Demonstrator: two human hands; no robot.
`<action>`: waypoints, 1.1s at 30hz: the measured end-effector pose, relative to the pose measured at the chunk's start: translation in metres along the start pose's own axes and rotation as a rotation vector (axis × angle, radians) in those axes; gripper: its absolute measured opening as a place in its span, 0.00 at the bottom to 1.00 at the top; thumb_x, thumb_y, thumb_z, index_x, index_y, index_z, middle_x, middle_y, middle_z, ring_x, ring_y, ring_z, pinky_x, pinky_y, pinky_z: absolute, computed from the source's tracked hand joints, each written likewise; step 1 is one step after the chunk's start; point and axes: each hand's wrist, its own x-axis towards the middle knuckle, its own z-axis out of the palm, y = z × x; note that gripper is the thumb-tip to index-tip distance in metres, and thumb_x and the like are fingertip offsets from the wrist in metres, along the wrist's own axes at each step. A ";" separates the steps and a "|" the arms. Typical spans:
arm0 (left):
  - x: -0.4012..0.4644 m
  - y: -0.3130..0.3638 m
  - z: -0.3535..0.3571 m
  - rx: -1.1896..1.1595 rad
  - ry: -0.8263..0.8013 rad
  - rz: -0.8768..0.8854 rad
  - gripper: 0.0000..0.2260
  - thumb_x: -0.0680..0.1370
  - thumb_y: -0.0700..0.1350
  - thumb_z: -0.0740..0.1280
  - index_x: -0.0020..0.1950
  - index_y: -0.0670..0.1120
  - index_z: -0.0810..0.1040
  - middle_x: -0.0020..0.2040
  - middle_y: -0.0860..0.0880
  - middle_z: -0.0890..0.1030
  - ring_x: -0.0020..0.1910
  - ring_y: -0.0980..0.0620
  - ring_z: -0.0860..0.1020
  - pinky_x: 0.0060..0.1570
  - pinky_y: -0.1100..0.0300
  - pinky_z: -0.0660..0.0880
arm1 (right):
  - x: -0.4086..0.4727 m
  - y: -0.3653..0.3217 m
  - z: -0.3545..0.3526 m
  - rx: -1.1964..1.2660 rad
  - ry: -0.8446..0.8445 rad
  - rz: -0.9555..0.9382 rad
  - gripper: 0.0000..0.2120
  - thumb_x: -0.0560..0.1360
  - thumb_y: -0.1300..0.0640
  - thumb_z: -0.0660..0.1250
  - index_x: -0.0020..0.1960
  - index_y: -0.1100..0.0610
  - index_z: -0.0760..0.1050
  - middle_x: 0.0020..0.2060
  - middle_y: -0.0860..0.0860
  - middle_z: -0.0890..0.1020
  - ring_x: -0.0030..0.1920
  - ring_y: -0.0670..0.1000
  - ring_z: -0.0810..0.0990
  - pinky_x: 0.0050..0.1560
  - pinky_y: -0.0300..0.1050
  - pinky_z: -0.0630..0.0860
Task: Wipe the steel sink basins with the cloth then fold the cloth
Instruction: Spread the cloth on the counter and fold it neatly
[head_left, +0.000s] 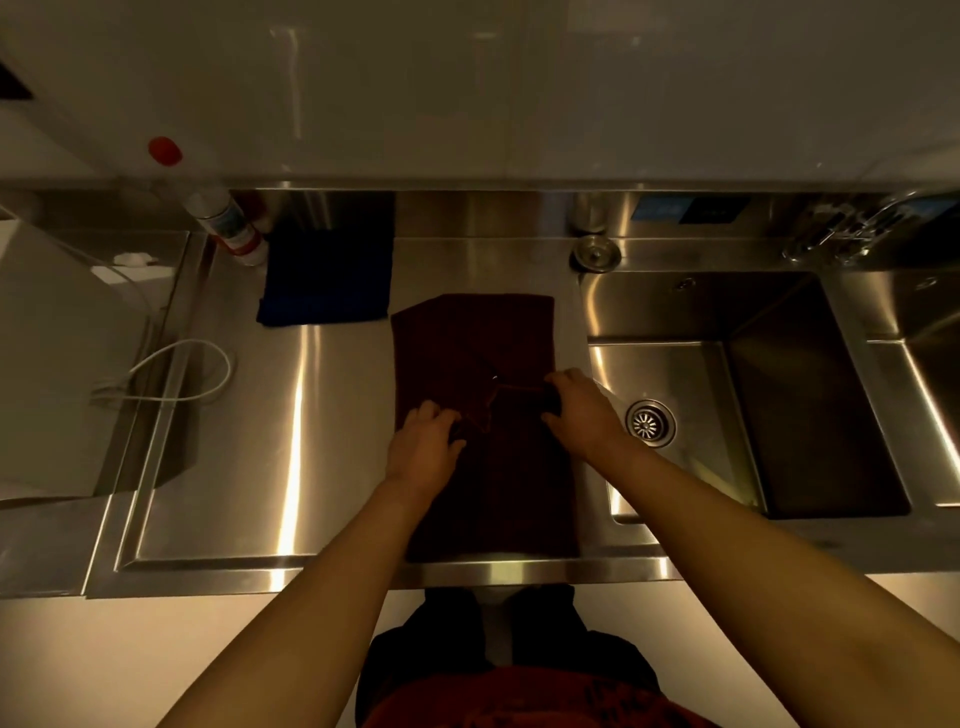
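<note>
Overhead, the head camera looks down on a steel desk (218, 467) under dim warm light, with a pale wall behind. A dark maroon cloth (483, 338) lies flat on the desk, just left of the sink basin (727, 395) and its round drain (650, 423). The left hand (423, 449) and right hand (584, 410) each pinch a folded edge of the cloth. A blue cloth (327, 275), a spray bottle (223, 218) and a white cable (176, 371) sit further left.
</note>
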 end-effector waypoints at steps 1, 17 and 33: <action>0.000 -0.002 0.002 -0.009 0.016 0.006 0.15 0.82 0.46 0.68 0.68 0.46 0.78 0.64 0.45 0.76 0.62 0.44 0.74 0.54 0.50 0.77 | 0.002 0.001 0.001 -0.017 -0.028 0.011 0.29 0.75 0.57 0.72 0.73 0.55 0.69 0.66 0.56 0.73 0.65 0.59 0.74 0.64 0.58 0.74; -0.021 -0.023 -0.034 -0.604 0.271 -0.196 0.01 0.83 0.42 0.65 0.55 0.47 0.75 0.51 0.50 0.82 0.49 0.51 0.81 0.48 0.54 0.77 | -0.025 -0.018 0.014 0.211 0.003 -0.120 0.07 0.76 0.62 0.67 0.53 0.58 0.80 0.73 0.50 0.72 0.68 0.53 0.75 0.63 0.40 0.69; 0.080 -0.041 -0.046 -0.375 0.221 -0.126 0.03 0.80 0.38 0.64 0.48 0.44 0.76 0.49 0.47 0.79 0.48 0.47 0.78 0.50 0.45 0.79 | 0.069 -0.027 -0.003 -0.019 0.062 -0.061 0.07 0.77 0.64 0.65 0.52 0.58 0.80 0.78 0.54 0.66 0.68 0.61 0.76 0.65 0.52 0.75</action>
